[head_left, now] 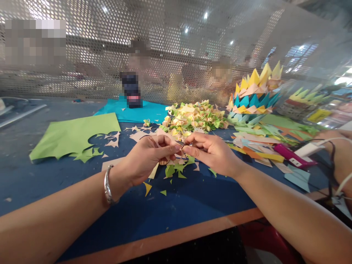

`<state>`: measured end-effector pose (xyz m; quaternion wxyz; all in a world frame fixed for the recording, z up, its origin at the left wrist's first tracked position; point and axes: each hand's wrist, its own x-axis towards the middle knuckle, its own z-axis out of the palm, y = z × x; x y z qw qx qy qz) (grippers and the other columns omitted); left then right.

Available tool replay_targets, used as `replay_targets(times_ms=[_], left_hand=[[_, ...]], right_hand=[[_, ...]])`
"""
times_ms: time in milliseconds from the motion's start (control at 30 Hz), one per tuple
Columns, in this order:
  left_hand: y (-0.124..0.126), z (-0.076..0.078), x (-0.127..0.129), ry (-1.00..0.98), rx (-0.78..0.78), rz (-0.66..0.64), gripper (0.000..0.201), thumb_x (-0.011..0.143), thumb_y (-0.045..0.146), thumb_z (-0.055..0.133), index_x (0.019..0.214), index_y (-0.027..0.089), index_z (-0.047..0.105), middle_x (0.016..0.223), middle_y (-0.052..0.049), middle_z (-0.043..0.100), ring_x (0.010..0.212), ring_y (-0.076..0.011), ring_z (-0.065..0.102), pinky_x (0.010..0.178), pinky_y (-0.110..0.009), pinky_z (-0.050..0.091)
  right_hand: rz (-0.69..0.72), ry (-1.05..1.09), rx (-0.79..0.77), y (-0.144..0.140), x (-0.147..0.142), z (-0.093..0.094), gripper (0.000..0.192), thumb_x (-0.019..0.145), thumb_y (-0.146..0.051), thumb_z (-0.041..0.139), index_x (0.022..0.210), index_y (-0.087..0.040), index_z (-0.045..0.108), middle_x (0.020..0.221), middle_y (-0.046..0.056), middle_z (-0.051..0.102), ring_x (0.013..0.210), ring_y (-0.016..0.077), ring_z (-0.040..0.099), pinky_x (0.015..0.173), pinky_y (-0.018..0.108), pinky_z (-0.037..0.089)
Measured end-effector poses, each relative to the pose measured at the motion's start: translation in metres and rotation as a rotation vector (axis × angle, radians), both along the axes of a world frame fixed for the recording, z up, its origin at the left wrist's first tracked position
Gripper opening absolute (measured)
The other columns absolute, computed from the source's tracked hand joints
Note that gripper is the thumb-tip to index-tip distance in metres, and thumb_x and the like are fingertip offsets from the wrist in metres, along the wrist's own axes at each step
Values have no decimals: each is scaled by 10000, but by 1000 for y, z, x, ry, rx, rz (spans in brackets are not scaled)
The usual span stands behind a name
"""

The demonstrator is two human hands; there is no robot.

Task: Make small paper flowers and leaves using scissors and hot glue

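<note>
Over the middle of the table, my left hand (155, 154) and my right hand (209, 152) meet fingertip to fingertip. Both are closed in a pinch around something small and partly dark, mostly hidden by the fingers. Scattered beneath them lie green paper scraps (178, 170) and pale pink offcuts. Just beyond the fingers rises a heap of small curled paper pieces (196, 115) in green, yellow and peach. To the left of my left hand is a green paper sheet (79, 134) with rounded bites cut from its edge.
Blue paper sheets (148, 112) lie at the back, near a perforated metal screen (90, 47). A tiered folded-paper piece (255, 93) stands back right. At right are paper strips (264, 152), a magenta power strip (294, 157) with cables, and another person's arm (337, 150).
</note>
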<state>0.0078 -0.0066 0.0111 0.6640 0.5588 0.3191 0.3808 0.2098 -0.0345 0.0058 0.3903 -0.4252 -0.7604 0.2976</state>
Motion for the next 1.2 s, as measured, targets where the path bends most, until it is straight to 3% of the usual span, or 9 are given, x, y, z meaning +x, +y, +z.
replay_targets(times_ms=[233,400,867,1200], left_hand=[[1,3,-4,47,-25,-38,154,779,270,770,699,154,707,675,-44,731,630,-124,640,633,-250,466],[2,2,-6,70,43,-36,178,781,309,766,689,169,705,673,-43,736,696,-174,700,654,-272,491],[2,3,-4,142,185,6,177,805,303,731,695,166,749,667,-51,730,601,-149,629,617,-281,482],[2,1,-4,144,178,-20,191,808,297,728,669,167,739,659,-47,718,593,-138,601,609,-273,466]], right_hand=[[28,34,-8,0,0,1,218,948,-388,634,904,-174,641,784,9,610,671,110,553,591,234,433],[46,63,-22,0,-1,3,287,939,-462,637,896,-178,635,796,15,627,706,122,579,619,241,458],[48,37,5,0,0,2,261,957,-431,620,882,-182,632,773,6,611,668,110,541,583,233,440],[39,8,0,-1,0,3,306,960,-472,609,862,-181,617,749,0,569,643,107,504,560,239,410]])
